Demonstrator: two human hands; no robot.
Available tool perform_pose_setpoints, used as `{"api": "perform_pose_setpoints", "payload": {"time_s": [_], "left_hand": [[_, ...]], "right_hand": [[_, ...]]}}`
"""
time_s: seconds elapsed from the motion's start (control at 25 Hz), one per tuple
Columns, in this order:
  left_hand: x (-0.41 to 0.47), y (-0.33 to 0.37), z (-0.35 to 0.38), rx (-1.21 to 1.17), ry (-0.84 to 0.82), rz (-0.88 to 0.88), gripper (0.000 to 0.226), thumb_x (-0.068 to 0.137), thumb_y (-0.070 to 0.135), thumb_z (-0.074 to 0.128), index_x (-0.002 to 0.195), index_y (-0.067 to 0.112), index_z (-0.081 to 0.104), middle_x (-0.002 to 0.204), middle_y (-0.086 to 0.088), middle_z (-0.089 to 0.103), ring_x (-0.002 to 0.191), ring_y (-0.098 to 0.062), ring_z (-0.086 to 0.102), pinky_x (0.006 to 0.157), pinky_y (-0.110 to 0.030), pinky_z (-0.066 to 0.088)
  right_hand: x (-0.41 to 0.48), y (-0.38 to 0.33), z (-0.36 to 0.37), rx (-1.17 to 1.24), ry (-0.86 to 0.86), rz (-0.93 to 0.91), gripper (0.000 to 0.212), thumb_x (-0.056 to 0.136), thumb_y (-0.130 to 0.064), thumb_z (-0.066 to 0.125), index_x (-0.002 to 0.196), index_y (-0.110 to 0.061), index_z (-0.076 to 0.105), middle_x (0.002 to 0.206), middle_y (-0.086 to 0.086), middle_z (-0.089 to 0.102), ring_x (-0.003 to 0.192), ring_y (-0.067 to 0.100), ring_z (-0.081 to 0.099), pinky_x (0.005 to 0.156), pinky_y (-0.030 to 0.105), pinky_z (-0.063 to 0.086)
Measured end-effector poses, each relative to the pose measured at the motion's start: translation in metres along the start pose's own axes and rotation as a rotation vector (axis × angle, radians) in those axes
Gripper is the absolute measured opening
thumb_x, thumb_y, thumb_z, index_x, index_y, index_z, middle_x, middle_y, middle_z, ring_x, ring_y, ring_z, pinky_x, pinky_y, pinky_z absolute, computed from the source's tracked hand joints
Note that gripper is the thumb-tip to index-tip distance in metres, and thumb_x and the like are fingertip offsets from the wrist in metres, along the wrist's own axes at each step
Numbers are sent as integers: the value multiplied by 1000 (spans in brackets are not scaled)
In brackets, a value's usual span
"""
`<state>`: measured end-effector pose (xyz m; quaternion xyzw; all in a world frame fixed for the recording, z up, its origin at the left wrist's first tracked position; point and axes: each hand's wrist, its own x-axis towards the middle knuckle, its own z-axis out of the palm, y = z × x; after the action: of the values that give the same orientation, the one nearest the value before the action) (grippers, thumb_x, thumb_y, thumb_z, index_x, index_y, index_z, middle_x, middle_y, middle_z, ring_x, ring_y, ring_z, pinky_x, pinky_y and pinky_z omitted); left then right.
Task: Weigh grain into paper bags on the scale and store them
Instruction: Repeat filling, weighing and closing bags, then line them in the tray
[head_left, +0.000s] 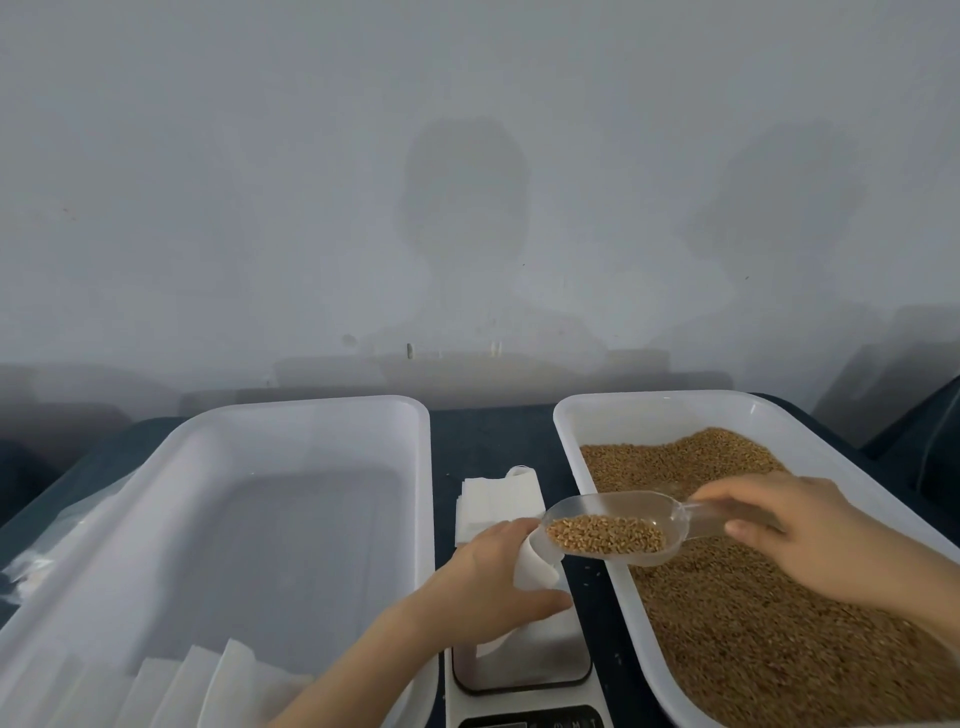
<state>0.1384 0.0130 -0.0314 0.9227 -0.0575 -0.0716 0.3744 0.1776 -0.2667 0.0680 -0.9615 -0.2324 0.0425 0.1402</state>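
Note:
My right hand (810, 540) grips the handle of a clear plastic scoop (613, 525) that carries a small heap of brown grain. The scoop's mouth hangs at the opening of a white paper bag (535, 569), which my left hand (493, 577) holds open and upright over the scale (519, 670). The bag's lower part rests on the scale's platform. A white tray of grain (769, 597) lies on the right, under my right hand.
A large white tray (270, 519) on the left holds several filled white bags (208, 686) at its near end. A stack of flat paper bags (493, 504) lies between the trays. Clear plastic (31, 561) lies at the far left. A wall stands behind the dark table.

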Motion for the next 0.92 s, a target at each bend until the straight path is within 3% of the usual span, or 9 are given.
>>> {"api": "perform_pose_setpoints", "payload": {"time_s": [0.28,0.44,0.68,0.92], "left_hand": [[-1,2,-1,-18,23,39,67,73,60,66,130,35,42,120,17,51,104,-6,52,91,-25,47],[1,1,0,-12,2,29,62,72,62,66,124,38,43,115,18,51,100,-5,52,84,-20,45],[6,-3,3,38,-23,11,60,67,67,64,116,36,46,110,17,52,98,-6,53,90,-33,51],[8,-3,3,56,-4,35,54,68,67,66,111,38,48,101,21,50,95,-5,52,90,-32,50]], "right_hand": [[7,3,1,-81,-28,-40,30,90,-35,55,99,-62,47,92,-31,58,97,-10,42,98,32,30],[13,1,0,-98,-35,-63,28,91,-37,53,99,-63,48,94,-29,58,98,-6,42,99,33,27],[21,-9,0,-154,-17,-121,27,92,-36,52,99,-62,50,88,-29,57,93,-10,41,96,28,19],[22,-13,-5,-225,20,-156,25,93,-35,50,102,-59,49,87,-27,54,93,-11,37,89,25,13]]}}
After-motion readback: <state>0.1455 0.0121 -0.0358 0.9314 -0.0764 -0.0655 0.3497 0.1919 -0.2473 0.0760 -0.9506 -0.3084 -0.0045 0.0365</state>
